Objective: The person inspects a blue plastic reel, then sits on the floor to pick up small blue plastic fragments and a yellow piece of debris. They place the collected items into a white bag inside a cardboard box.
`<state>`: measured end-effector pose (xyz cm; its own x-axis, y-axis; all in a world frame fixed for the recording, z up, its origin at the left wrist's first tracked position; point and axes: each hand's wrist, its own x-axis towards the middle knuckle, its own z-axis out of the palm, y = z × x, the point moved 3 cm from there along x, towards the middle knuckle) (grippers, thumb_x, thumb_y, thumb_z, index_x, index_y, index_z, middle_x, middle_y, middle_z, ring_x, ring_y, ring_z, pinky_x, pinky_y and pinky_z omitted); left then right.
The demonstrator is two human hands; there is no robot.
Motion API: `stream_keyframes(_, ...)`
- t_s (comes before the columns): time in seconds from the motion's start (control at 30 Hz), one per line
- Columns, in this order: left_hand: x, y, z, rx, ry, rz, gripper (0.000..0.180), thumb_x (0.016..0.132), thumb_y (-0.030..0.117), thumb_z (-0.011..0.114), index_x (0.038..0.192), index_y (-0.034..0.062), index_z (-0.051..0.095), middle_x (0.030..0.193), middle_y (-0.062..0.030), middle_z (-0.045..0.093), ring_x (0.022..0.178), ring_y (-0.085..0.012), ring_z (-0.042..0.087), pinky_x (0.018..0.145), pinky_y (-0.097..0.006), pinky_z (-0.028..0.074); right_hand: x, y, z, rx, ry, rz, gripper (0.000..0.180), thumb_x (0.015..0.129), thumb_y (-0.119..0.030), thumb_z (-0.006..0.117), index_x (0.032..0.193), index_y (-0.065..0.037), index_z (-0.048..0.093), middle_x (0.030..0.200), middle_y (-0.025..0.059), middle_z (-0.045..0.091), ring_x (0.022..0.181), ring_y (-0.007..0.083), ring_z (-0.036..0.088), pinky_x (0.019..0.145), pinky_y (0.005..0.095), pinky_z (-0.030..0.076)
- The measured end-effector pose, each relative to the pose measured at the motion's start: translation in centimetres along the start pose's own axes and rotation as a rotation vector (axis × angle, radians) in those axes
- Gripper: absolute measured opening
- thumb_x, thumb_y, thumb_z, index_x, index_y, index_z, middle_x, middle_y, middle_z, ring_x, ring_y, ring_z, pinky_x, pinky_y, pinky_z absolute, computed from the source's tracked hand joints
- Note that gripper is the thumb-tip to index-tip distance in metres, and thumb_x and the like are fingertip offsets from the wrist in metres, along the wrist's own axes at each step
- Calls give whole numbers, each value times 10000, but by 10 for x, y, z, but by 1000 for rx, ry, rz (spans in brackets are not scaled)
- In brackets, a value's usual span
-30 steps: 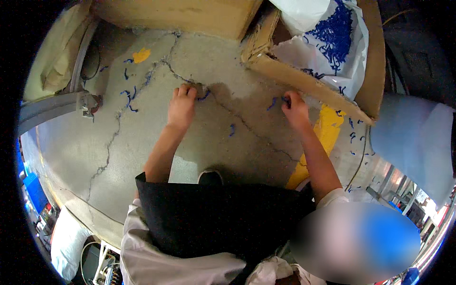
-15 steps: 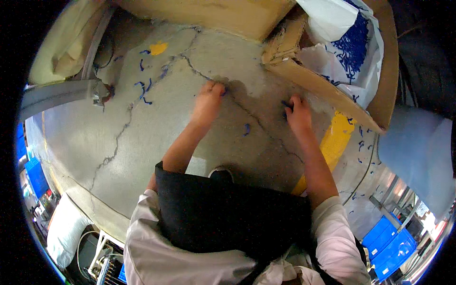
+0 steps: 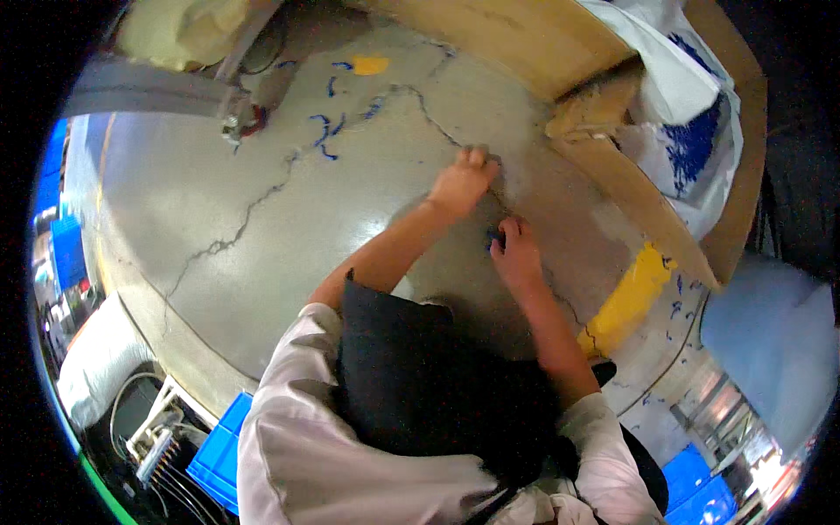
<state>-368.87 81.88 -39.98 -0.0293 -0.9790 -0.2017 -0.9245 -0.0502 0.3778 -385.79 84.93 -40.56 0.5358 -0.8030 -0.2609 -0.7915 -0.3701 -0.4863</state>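
Note:
My right hand (image 3: 520, 254) is low over the cracked concrete floor, its fingers closed on small dark-blue curled pieces (image 3: 495, 237) that show at the fingertips. A little farther off and to the left, my left hand (image 3: 464, 182) reaches down to the floor beside the crack. Its fingers are bent together, and whatever they hold is hidden. Several more blue curled pieces (image 3: 325, 131) lie scattered on the floor to the left. At the far right, a cardboard box (image 3: 634, 206) with a white liner (image 3: 652, 74) contains a heap of similar blue pieces (image 3: 696, 149).
A yellow floor stripe (image 3: 626, 302) runs near the box, with loose blue bits (image 3: 675, 308) to its right. A grey metal leg (image 3: 149, 87) stands at the upper left. Blue crates (image 3: 223, 446) and a white sack (image 3: 101, 359) are behind at the left.
The view has turned, so the floor and box are shifted. My right hand has moved left, close to my left hand, where a loose blue piece lay before.

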Motion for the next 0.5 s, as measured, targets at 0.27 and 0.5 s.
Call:
stream_keyframes(0.27, -21, -30, 13, -239, 273, -99, 266, 713, -11, 582, 967, 61, 550, 1026, -112, 564, 920, -298, 574, 687, -367, 514, -4, -21, 23, -424, -55, -170, 369, 733, -35, 625, 1078, -80, 503, 1056, 167, 510, 863, 331, 604, 689, 414, 522)
stream_keyframes(0.5, -46, -28, 12, -1998, 17, -553, 144, 775, 46, 631, 886, 87, 550, 886, 7, 551, 787, -112, 518, 634, -275, 432, -4, 4, -28, 1231, -385, 488, 236, 715, -106, 641, 920, -101, 525, 887, 39, 532, 794, 187, 539, 688, 323, 451)
